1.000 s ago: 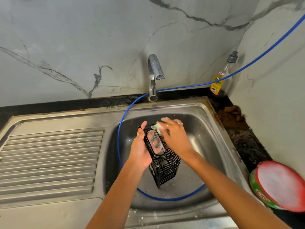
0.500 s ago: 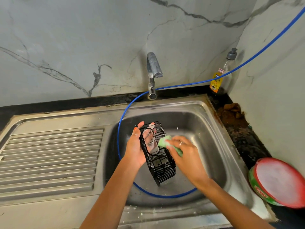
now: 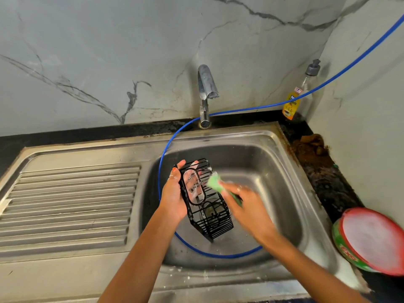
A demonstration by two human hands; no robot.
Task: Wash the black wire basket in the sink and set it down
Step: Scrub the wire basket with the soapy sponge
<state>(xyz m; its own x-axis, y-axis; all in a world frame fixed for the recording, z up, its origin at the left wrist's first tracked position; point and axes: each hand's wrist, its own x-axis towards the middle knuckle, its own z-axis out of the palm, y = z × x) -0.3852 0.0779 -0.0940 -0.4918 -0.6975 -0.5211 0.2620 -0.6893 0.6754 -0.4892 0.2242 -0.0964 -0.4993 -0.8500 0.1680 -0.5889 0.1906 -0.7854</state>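
The black wire basket [image 3: 207,206] is held tilted above the steel sink [image 3: 282,171] bowl, its lower corner near the bottom. My left hand [image 3: 175,193] grips its left side, fingers curled round the upper rim. A clear oval panel faces me on the basket. My right hand [image 3: 244,202], blurred, holds a green sponge [image 3: 215,184] against the basket's right side. Soap foam shows on both hands and the wires.
The tap [image 3: 206,92] stands behind the bowl, with no water running. A blue hose [image 3: 218,255] loops through the sink and up the right wall. The ribbed drainboard [image 3: 70,206] lies to the left. A soap bottle [image 3: 295,99] and red-rimmed tub [image 3: 371,239] stand at right.
My right hand with the sponge has moved from the basket's top end down along its right side. The basket has tipped a little more to the left in my left hand.
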